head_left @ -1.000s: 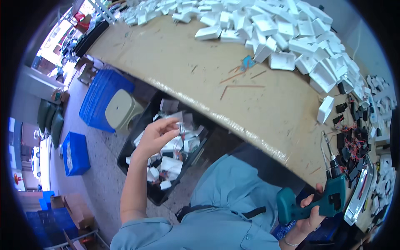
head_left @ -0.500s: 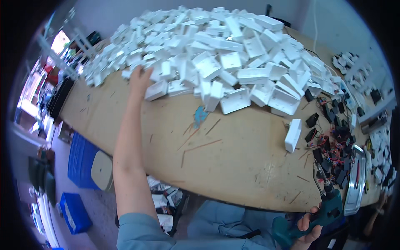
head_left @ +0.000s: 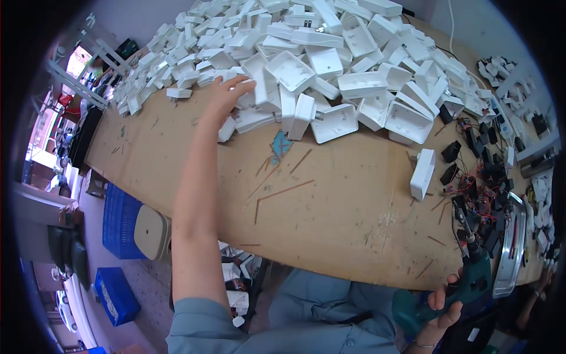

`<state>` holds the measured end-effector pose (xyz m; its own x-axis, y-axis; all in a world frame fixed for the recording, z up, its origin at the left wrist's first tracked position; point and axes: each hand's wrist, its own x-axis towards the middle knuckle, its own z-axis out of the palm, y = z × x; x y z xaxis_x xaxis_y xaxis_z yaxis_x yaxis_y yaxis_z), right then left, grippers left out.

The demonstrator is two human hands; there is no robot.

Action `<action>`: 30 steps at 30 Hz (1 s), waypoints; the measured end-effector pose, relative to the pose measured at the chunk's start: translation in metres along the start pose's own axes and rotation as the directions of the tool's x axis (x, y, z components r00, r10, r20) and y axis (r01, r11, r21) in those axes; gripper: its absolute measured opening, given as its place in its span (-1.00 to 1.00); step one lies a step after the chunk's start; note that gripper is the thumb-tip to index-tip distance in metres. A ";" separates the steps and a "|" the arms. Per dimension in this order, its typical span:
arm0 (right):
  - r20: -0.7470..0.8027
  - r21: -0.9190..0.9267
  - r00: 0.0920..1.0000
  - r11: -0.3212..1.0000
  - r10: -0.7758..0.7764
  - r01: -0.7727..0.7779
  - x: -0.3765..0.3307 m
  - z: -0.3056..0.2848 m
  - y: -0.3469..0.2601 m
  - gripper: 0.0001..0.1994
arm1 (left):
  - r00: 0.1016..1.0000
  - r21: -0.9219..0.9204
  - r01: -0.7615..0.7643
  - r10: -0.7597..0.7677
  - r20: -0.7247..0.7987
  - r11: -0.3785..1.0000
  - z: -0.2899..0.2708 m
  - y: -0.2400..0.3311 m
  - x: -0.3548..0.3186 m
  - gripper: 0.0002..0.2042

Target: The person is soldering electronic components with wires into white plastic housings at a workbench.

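A big heap of white plastic housings, many of them open boxes, covers the far part of the table. My left hand is at the near edge of this heap, its fingers apart and touching the housings; I see nothing gripped in it. Low on the right, my right hand is wrapped round a dark green power drill, whose long bit points up and away over the table's edge. One single white box stands on its side, apart from the heap, beyond the drill.
Black parts with red wires lie at the right, beside a metal tray. Thin brown strips are scattered on the tan table. Blue crates and a beige-topped stool stand on the floor at left. Another person's arm shows far right.
My left hand has moved right along the heap's near edge, and its fingers have spread over the housings. My right hand still holds the drill. The whole view has shifted slightly.
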<state>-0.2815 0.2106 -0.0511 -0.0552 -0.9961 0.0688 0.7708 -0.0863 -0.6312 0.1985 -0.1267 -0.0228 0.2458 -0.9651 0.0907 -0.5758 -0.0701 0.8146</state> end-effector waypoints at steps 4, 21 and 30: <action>0.040 -0.003 0.999 1.000 0.007 -0.007 -0.005 -0.001 0.002 -0.29 | 0.998 -0.091 -0.027 0.031 0.047 0.995 0.016 0.014 -0.019 -0.50; 0.086 -0.006 0.993 0.997 -0.077 0.078 -0.015 0.002 -0.007 -0.32 | 0.942 0.072 -0.272 0.250 0.226 0.959 0.069 0.072 -0.066 -0.39; 0.068 0.071 0.973 0.974 -0.219 0.214 -0.039 -0.032 -0.051 -0.31 | 0.823 0.568 -0.493 0.564 0.060 0.659 0.061 0.121 -0.101 -0.59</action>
<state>-0.3391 0.2528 -0.0460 -0.1793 -0.9493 0.2581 0.7843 -0.2963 -0.5451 0.0567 -0.0529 0.0312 -0.1694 -0.8494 0.4999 -0.9434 0.2865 0.1671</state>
